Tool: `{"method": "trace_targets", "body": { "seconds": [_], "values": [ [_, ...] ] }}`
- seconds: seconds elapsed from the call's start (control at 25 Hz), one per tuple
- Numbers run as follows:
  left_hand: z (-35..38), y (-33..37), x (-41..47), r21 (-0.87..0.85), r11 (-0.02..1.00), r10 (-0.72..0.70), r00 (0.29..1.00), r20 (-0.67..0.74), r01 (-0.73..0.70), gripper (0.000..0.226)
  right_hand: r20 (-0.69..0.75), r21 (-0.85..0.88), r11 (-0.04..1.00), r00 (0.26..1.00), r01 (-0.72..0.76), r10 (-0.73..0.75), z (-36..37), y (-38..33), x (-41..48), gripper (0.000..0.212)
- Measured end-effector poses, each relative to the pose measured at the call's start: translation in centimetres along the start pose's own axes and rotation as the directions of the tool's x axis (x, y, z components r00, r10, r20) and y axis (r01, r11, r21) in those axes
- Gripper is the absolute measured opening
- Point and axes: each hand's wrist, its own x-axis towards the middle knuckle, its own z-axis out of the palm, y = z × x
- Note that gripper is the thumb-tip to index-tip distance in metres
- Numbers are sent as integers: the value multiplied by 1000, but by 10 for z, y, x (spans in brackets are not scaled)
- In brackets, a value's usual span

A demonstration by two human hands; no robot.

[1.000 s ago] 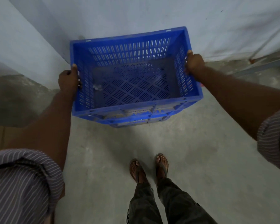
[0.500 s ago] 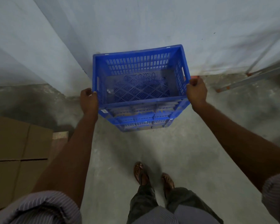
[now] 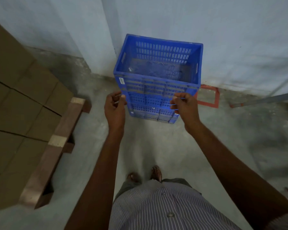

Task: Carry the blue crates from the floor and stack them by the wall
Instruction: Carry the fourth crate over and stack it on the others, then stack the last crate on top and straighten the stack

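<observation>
While the blue crate stack (image 3: 157, 90) stands on the floor (image 3: 148, 143) against the wall (image 3: 223, 30), just past the fingertips, left hand (image 3: 115, 108) and right hand (image 3: 185, 107) hover before it, fingers loosely curled, gripping nothing; cardboard boxes (image 3: 20, 100) lie left of the left fingers

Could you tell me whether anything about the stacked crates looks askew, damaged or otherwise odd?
The stack of blue crates looks straight and undamaged by the wall. Two small things: a pale scrap lies inside the top crate, and the stack stands beside the red taped rectangle on the floor, not inside it.
</observation>
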Motion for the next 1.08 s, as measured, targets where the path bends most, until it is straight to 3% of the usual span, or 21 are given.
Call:
{"method": "trace_targets", "body": {
  "seconds": [0.16,0.48,0.72,0.88,1.08],
  "values": [
    [-38,-4,-69,-25,997,-69,997,-33,68,23,50,4,999,997,-53,53,10,15,-76,13],
    [-156,17,-207,-79,994,-78,993,-90,71,18,144,13,996,986,-86,83,29,46,-252,12],
    [-227,17,-328,-78,994,-95,972,-214,80,17,349,-76,996,935,-45,69,30,80,-360,10],
    [-260,13,-398,-87,992,-121,917,-381,95,16,535,-115,993,844,22,43,28,96,-411,5],
    [-306,-3,-517,-167,981,-181,780,-599,100,19,751,-171,978,658,123,49,17,128,-483,7]
  ]
}}
